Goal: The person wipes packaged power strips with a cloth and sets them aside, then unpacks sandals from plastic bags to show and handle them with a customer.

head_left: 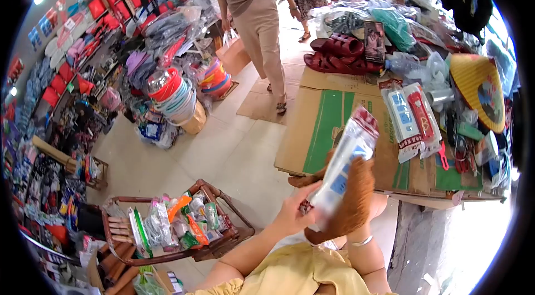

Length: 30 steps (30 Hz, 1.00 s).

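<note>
My left hand is closed on the lower end of a plastic packet with a blue and white item inside and dark red print at its ends. Behind and beside the packet is a brown furry item. That item covers most of my right hand, whose fingers are hidden; a bangle shows at the wrist. Two similar packets, one blue and white and one red, lie on the cardboard-covered table to the right.
Dark red slippers and a yellow cone-shaped hat are on the table. A wooden-framed chair with packaged goods stands at lower left. Stacked buckets stand farther back. Two people are in the aisle.
</note>
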{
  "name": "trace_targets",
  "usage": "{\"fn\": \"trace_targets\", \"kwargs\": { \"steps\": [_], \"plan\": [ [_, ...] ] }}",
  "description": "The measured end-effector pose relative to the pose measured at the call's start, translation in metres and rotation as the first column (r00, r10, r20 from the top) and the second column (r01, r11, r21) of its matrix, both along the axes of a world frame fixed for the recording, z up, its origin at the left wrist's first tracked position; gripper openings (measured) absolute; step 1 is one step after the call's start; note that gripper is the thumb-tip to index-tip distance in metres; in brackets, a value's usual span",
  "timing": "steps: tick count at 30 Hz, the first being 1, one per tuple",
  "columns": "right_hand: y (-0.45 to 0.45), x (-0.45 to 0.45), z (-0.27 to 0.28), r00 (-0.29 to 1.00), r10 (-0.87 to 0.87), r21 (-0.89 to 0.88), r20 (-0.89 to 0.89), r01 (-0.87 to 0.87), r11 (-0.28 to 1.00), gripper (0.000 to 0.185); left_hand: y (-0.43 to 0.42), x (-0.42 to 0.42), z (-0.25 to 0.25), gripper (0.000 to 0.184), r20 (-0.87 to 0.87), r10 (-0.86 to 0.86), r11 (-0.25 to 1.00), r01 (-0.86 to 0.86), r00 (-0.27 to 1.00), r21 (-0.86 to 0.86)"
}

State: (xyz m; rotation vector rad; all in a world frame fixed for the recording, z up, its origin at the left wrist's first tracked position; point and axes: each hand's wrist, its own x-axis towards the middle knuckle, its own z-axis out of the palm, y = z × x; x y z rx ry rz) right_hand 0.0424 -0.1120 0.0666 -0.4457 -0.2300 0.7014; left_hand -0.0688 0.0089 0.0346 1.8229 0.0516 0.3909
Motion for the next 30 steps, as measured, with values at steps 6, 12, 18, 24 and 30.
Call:
{"fn": "trace_targets", "kwargs": {
  "steps": [6,12,18,24,30],
  "plan": [
    [0.003,0.017,-0.057,0.965,-0.253,-0.108,0.073,0.26,0.96,0.047,-0.01,-0.013,-0.007,0.056,0.073,-0.003,0.996,0.009,0.997,-0.083],
    [-0.006,-0.002,-0.051,0.966,-0.144,-0.414,0.215,0.224,0.882,0.041,0.0,0.006,0.013,0.055,0.034,0.068,0.993,-0.065,0.997,-0.099],
    [-0.01,0.026,-0.005,0.188,-0.113,-0.137,0.976,0.925,0.354,0.039,0.016,-0.025,0.014,0.06,-0.089,-0.207,0.978,0.205,0.974,-0.032],
    [-0.007,0.026,-0.028,0.447,-0.358,-0.337,0.82,0.882,0.329,0.054,-0.005,-0.02,-0.023,0.07,0.33,0.201,0.636,0.134,0.922,-0.76],
    [0.019,-0.024,-0.003,0.794,-0.493,-0.3,0.355,0.597,0.744,0.049,-0.018,0.005,-0.036,0.042,0.119,0.329,0.32,0.008,0.937,-0.947]
  ]
}}
